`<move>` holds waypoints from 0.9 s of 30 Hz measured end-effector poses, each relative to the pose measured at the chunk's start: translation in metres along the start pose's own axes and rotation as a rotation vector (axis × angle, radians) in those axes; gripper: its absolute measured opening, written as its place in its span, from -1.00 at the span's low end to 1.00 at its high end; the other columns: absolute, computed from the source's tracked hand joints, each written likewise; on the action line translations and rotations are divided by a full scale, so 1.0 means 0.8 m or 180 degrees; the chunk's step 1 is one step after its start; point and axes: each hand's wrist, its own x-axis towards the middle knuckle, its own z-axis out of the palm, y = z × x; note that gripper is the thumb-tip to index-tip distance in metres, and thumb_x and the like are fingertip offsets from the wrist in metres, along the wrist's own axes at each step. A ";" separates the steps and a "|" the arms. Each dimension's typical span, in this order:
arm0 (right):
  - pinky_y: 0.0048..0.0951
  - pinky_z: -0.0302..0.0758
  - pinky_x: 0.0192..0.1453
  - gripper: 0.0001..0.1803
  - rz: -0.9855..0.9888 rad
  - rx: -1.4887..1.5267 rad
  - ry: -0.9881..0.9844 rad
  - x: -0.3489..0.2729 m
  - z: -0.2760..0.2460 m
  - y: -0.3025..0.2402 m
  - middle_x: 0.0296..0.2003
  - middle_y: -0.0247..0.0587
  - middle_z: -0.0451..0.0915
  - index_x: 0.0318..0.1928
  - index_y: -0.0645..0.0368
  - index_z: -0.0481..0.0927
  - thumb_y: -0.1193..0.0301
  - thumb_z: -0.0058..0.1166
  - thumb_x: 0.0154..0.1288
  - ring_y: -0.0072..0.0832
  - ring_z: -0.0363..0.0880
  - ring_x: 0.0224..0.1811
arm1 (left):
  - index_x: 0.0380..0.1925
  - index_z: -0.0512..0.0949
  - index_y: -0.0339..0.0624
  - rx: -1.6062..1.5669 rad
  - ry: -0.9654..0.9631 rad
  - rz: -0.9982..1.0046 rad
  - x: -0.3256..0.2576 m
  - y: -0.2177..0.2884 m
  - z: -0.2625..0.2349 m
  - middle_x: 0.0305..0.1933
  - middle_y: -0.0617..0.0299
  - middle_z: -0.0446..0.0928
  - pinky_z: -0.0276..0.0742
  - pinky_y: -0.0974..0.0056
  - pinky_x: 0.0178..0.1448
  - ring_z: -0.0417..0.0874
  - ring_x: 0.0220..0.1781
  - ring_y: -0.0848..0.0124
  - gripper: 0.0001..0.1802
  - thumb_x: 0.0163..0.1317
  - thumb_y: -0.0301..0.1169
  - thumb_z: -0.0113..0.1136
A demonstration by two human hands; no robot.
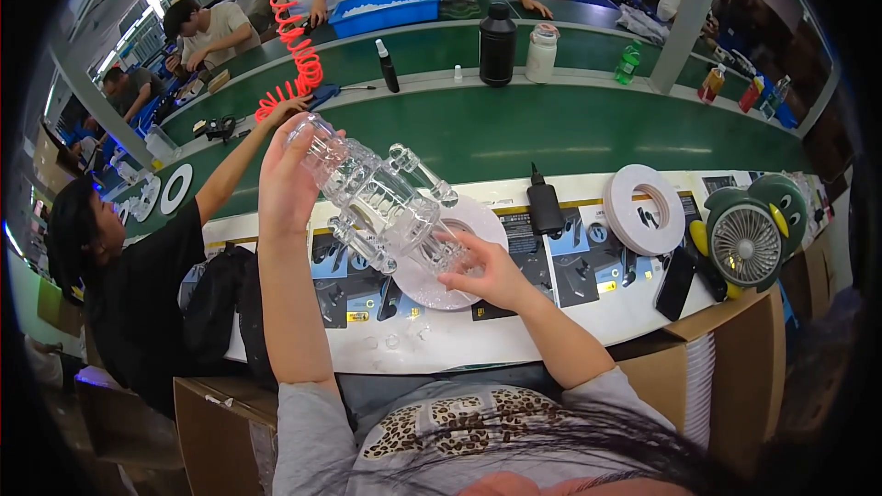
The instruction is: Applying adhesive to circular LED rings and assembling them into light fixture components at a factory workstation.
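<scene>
Gripping a clear plastic part [381, 202], both hands lift it.

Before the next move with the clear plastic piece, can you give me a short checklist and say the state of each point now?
1. Left hand grips the upper end of the clear plastic piece: ok.
2. Right hand supports its lower end: ok.
3. Piece is lifted off the white work surface, tilted: ok.
4. Round white disc lies below the piece, partly hidden: ok.
5. Small clear parts lie loose near the table edge: not ok.
6. Piece has no cracks: cannot tell.
</scene>
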 end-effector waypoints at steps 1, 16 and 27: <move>-0.55 0.47 -0.16 -0.33 0.0034 0.0009 -0.0046 0.000 -0.002 0.002 -0.37 -0.25 0.65 0.26 0.08 0.40 0.27 0.31 0.14 -0.60 0.65 -0.40 | 0.07 0.35 -0.29 -0.0018 -0.0024 -0.0004 0.000 -0.002 -0.001 -0.12 0.07 0.52 0.60 0.07 0.07 0.60 0.04 0.07 -0.64 0.33 -0.41 0.12; -0.43 0.51 -0.22 -0.33 -0.0144 -0.1037 -0.0016 -0.004 0.005 0.005 -0.46 -0.24 0.65 0.13 0.07 0.44 0.23 0.38 -0.04 -0.41 0.65 -0.40 | 0.26 0.22 -0.26 0.0245 -0.0076 0.0083 -0.048 0.013 0.028 0.02 0.08 0.45 0.47 0.06 0.22 0.50 0.16 0.15 -0.42 0.25 -0.48 0.15; -0.50 0.52 -0.16 -0.31 -0.0180 -0.0594 -0.0208 -0.010 0.026 0.015 -0.36 -0.25 0.65 0.12 0.26 0.40 0.45 0.32 -0.12 -0.55 0.62 -0.33 | 0.21 0.15 -0.13 -0.0789 -0.0734 0.1021 -0.078 -0.025 0.062 -0.33 0.04 0.43 0.48 0.02 0.08 0.53 -0.21 0.16 -0.28 0.08 -0.21 0.21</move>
